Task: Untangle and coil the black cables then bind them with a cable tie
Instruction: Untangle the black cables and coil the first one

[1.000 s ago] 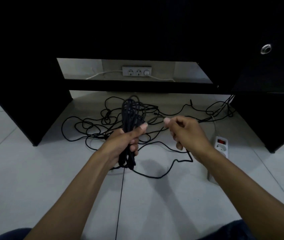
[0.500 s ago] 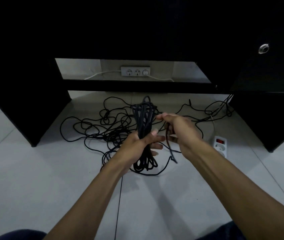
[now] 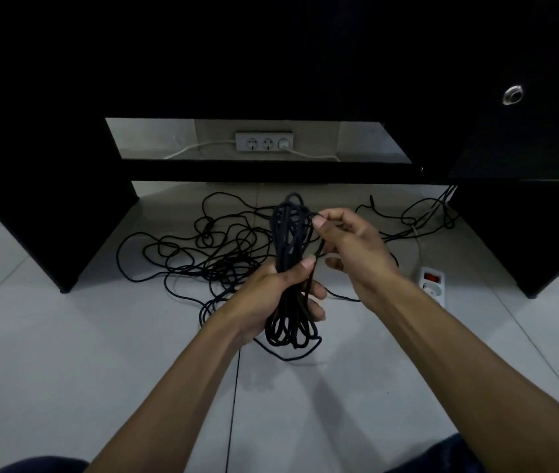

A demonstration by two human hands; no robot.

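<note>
Coiling: add the next loop to the bundle.
Left hand (image 3: 273,295) clenches the coiled black cable (image 3: 290,268); right hand (image 3: 349,247) pinches the loose strand (image 3: 317,256). Lay it flat, matching loop length, avoiding twists.

The coiled bundle (image 3: 290,254) sits upright in the left hand (image 3: 271,295), with the right hand (image 3: 353,247) touching its upper right side. Loose cable (image 3: 199,257) lies on the floor (image 3: 66,353) behind and left. A power strip (image 3: 432,285) lies right; a wall socket (image 3: 264,142) is behind.
</note>
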